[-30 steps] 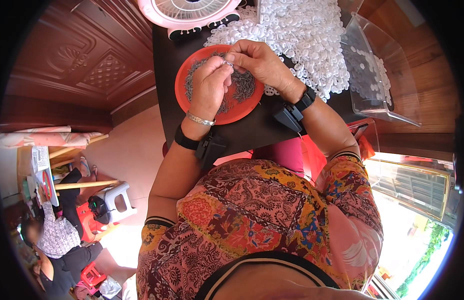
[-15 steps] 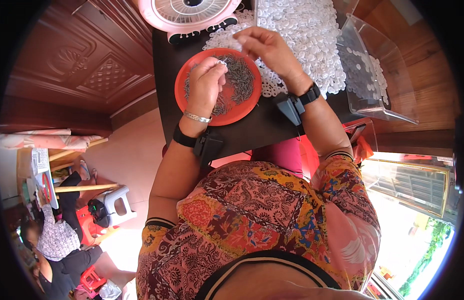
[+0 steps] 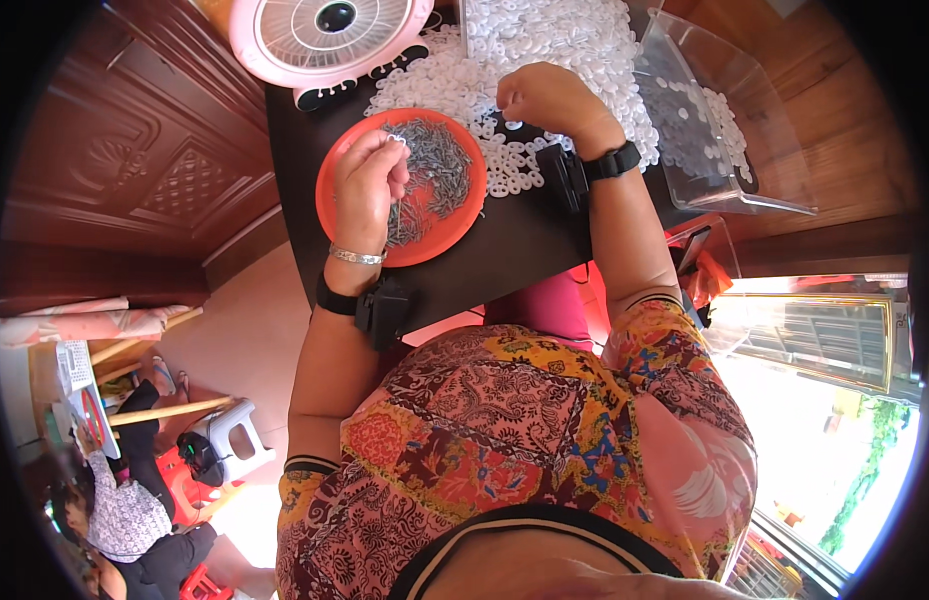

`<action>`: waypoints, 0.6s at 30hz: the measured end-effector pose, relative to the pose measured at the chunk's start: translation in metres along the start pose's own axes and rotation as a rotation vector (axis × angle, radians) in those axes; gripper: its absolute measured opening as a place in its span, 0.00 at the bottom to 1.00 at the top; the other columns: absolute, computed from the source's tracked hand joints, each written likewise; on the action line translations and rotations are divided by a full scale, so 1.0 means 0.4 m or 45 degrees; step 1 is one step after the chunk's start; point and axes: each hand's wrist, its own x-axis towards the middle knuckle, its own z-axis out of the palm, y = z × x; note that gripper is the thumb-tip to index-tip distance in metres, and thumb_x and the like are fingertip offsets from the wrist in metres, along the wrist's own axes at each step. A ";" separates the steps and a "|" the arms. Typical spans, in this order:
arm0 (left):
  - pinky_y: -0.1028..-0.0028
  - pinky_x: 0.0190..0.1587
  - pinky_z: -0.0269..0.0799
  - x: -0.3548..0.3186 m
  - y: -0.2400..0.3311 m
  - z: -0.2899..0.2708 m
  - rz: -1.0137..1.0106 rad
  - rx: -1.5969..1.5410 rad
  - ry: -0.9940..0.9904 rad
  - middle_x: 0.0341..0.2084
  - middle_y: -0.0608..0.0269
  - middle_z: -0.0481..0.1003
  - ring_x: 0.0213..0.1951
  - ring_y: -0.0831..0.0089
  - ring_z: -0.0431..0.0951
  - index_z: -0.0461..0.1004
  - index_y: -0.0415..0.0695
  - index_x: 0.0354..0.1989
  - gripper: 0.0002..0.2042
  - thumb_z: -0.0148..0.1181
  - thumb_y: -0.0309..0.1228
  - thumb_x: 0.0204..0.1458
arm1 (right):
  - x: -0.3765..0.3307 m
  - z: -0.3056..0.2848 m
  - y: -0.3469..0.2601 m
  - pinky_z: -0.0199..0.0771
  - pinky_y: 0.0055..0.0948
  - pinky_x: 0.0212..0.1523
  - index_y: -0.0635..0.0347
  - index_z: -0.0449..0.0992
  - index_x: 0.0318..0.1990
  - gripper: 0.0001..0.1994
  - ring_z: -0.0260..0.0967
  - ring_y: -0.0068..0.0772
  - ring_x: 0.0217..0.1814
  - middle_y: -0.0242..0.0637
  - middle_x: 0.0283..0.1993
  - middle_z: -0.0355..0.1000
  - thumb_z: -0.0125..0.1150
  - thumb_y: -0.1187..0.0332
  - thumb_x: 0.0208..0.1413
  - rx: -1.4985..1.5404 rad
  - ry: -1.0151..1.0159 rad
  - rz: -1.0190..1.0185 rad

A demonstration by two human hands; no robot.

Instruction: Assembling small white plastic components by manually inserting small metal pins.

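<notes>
Head view: a small metal screw is pinched in the fingertips of the left hand (image 3: 370,185) over the orange plate (image 3: 335,215) of screws (image 3: 437,170), while a white washer looks to be nipped by the curled right hand (image 3: 550,100) at the edge of the washer pile (image 3: 545,45). Probably best if just one piece is picked per hand and the two are brought close over the plate, so drops get caught. It's all laid on a dark table (image 3: 515,240), with a pink fan (image 3: 330,35), a clear plastic bin (image 3: 725,130) and a carved wooden door (image 3: 135,150) around.
</notes>
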 end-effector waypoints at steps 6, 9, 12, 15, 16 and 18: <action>0.83 0.17 0.57 0.001 -0.004 -0.001 0.025 -0.023 -0.023 0.14 0.68 0.67 0.15 0.83 0.62 0.69 0.40 0.22 0.08 0.50 0.28 0.51 | -0.005 0.011 0.001 0.69 0.37 0.32 0.54 0.76 0.25 0.06 0.70 0.43 0.32 0.38 0.26 0.72 0.57 0.68 0.37 -0.278 -0.107 0.014; 0.83 0.18 0.57 -0.001 -0.002 -0.002 0.032 -0.023 -0.018 0.14 0.68 0.67 0.15 0.83 0.63 0.69 0.39 0.22 0.08 0.49 0.27 0.52 | -0.001 0.015 -0.015 0.71 0.41 0.33 0.56 0.76 0.25 0.05 0.71 0.46 0.34 0.41 0.27 0.73 0.54 0.70 0.39 -0.291 -0.085 0.003; 0.83 0.18 0.57 -0.004 0.001 0.003 0.029 -0.035 -0.011 0.14 0.68 0.67 0.15 0.83 0.63 0.69 0.39 0.22 0.08 0.50 0.28 0.51 | 0.000 0.023 -0.005 0.70 0.43 0.34 0.56 0.75 0.25 0.05 0.70 0.48 0.35 0.42 0.27 0.73 0.53 0.70 0.39 -0.214 -0.103 0.025; 0.83 0.18 0.57 -0.009 0.004 0.001 0.020 -0.040 -0.009 0.14 0.68 0.67 0.15 0.83 0.63 0.70 0.40 0.22 0.08 0.50 0.28 0.51 | 0.000 0.034 0.008 0.68 0.39 0.32 0.56 0.74 0.26 0.06 0.69 0.47 0.34 0.40 0.25 0.71 0.57 0.70 0.35 -0.166 -0.065 -0.001; 0.83 0.18 0.57 -0.008 0.004 0.000 0.014 -0.035 -0.007 0.14 0.68 0.67 0.15 0.83 0.63 0.70 0.40 0.22 0.08 0.50 0.28 0.51 | -0.004 0.036 0.005 0.68 0.39 0.32 0.56 0.73 0.26 0.06 0.69 0.47 0.34 0.41 0.25 0.71 0.57 0.71 0.35 -0.131 -0.035 -0.008; 0.83 0.18 0.57 -0.008 0.004 -0.002 0.010 -0.041 -0.003 0.14 0.68 0.67 0.15 0.83 0.63 0.70 0.40 0.23 0.08 0.50 0.28 0.51 | -0.006 0.036 -0.002 0.68 0.39 0.32 0.57 0.73 0.25 0.06 0.69 0.47 0.33 0.41 0.25 0.71 0.57 0.71 0.35 -0.094 -0.008 -0.015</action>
